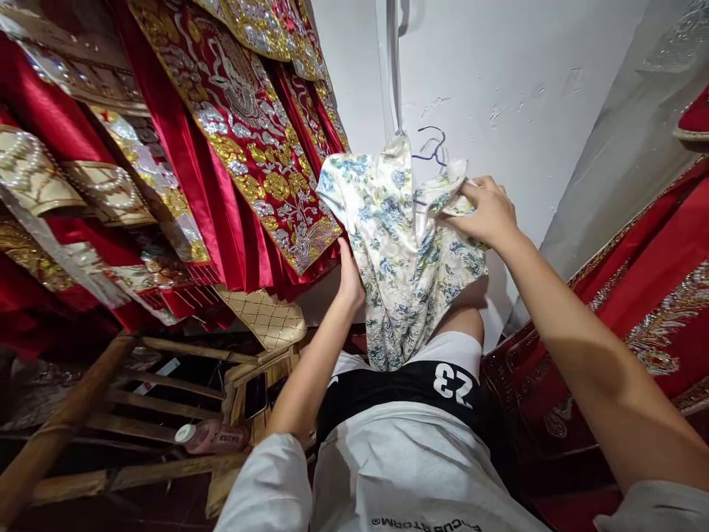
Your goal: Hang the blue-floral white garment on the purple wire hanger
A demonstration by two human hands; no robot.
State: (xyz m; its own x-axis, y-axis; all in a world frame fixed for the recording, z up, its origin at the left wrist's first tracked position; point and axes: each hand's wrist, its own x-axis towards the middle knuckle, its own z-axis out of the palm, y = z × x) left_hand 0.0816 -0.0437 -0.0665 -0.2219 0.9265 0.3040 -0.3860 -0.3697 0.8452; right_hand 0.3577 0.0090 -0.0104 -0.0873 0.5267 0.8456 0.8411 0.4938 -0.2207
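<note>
A: Where is the shirt lying in the frame, and which way is it pointing?

B: The floral shirt (396,258) is hanging at the centre of the frame, in front of the white wall (498,81). Its collar end is pointing toward the top and its hem toward the bottom, above the black shorts (388,395). The long axis is running nearly vertically, the upper end leaning slightly right. One sleeve is pointing to the upper left, the other to the lower right.

A: What is showing at the collar?

B: A purple hanger (425,157) is standing partly inside the neck opening, its hook pointing upward. A pale strap (389,81) is descending from the top edge toward the shirt's upper left part.

A: How are the hands placed?

B: The right hand (490,210), right of centre, is pinching the cloth beside the collar between thumb and fingers. The left hand (350,275) is touching the shirt's left edge; its fingers are partly hiding behind the cloth, so whether they are closing on it one cannot tell.

A: And the surroundings?

B: A red embroidered gown (238,133) is filling the upper left; at lower left, a bottle (213,437) is lying with its white cap pointing left, near bamboo slats (166,471).
</note>
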